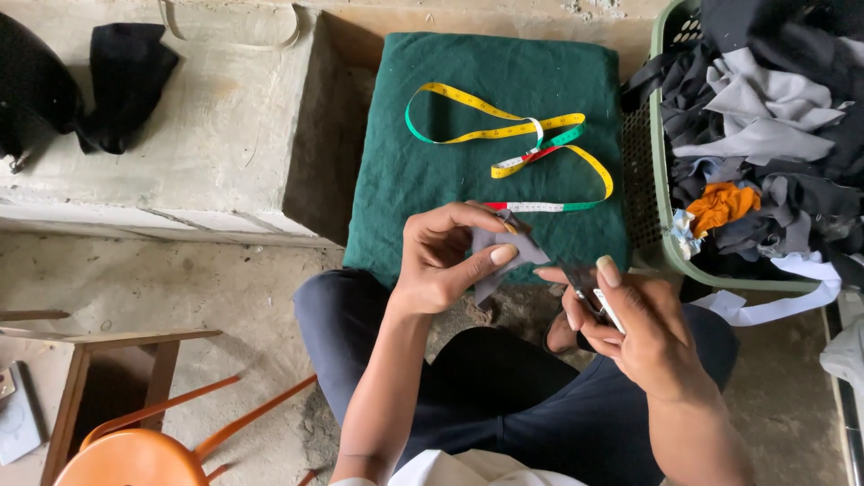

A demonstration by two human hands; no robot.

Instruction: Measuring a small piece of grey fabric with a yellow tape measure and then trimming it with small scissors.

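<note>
Here the left hand (441, 256) is closed around a small grey piece of fabric (497, 256), with the thumb pressed on its front and the fingers curled behind it. The right hand (634, 328) is closed on a small pair of scissors with dark blades (589, 292), and the blades point toward the grey piece and sit just beside its lower edge; I cannot tell if they touch it. Both hands are held above the person's lap, over dark blue trousers (558, 423). Just behind the hands lies a folded dark green cloth (423, 171), and on it rests a looped yellow and green measuring tape (504, 135). To the right stands a pale green plastic basket (655, 180) full of grey, black and orange fabric scraps (765, 135). At the lower left is an orange stool (135, 454).
</note>
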